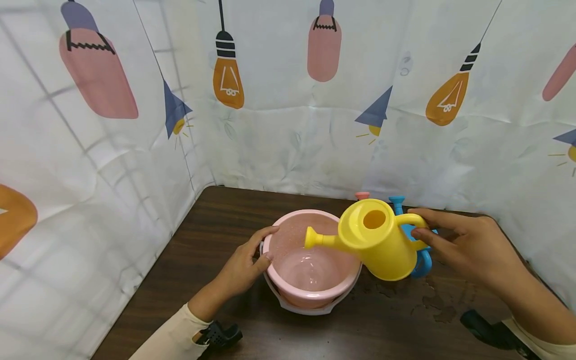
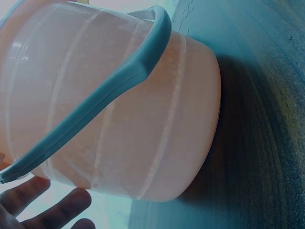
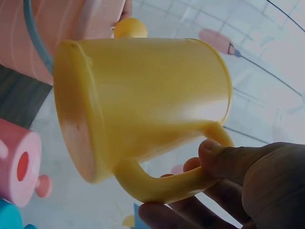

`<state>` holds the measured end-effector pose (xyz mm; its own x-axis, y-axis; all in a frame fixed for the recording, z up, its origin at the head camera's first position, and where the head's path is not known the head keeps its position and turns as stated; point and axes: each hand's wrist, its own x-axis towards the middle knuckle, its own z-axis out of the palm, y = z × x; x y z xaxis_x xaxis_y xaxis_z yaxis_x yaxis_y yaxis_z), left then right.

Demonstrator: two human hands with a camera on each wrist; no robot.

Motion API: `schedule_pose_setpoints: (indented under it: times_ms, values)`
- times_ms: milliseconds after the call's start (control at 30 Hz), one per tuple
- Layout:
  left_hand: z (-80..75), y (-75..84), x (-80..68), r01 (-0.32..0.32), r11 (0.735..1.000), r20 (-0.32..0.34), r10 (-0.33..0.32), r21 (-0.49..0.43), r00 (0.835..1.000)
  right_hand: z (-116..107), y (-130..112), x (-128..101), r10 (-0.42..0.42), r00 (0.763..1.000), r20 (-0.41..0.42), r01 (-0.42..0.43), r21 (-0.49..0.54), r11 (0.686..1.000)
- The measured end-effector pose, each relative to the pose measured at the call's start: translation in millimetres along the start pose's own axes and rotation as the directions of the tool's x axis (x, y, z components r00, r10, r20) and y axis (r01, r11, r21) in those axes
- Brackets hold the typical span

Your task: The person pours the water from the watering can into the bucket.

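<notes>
My right hand (image 1: pixel 468 245) grips the handle of a yellow watering can (image 1: pixel 382 255), with thumb and fingers around it in the right wrist view. The can is tilted, and its spout (image 1: pixel 321 240) reaches left over the mouth of a pink bucket (image 1: pixel 310 296). No stream shows from the spout. Water glints at the bottom of the bucket. My left hand (image 1: pixel 243 265) holds the bucket's left rim, thumb hooked over it; other fingers lie by the outer wall in the left wrist view. The bucket's pale handle (image 2: pixel 105 95) hangs against its side.
Behind the yellow can stand a blue watering can (image 1: pixel 423 265) and a pink watering can (image 3: pixel 19 152), mostly hidden in the head view. Wet patches (image 1: pixel 436 302) mark the dark wooden table (image 1: pixel 180 280) on the right. A printed white sheet (image 1: pixel 288 140) hangs along the back and left.
</notes>
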<state>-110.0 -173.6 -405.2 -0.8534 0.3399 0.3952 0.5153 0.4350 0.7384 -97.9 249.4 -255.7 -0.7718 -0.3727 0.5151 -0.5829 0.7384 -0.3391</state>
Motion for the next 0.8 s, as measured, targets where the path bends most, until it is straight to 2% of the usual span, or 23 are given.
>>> schedule_pose_setpoints:
  times_ms: [200, 333, 467, 800]
  values:
    - [0.0, 0.0, 0.0, -0.008, 1.000, -0.001, 0.008, 0.003, 1.000, -0.2, 3.9, -6.9, 0.094, 0.995, 0.015, -0.095, 0.029, 0.995]
    - [0.1, 0.6, 0.3, -0.008, 1.000, -0.003, 0.008, 0.009, 1.000, 0.2, 7.6, -13.2, 0.193, 0.980, 0.040, -0.194, 0.032, 0.980]
    - [0.0, 1.0, 0.2, -0.008, 1.000, 0.000, 0.008, 0.003, 1.000, 1.3, 11.5, -19.6, 0.258, 0.965, 0.054, -0.260, 0.045, 0.965]
    - [-0.7, -1.5, 0.3, -0.004, 1.000, 0.003, 0.004, 0.002, 1.000, 5.6, 18.3, -27.3, 0.282, 0.958, 0.049, -0.285, 0.089, 0.954]
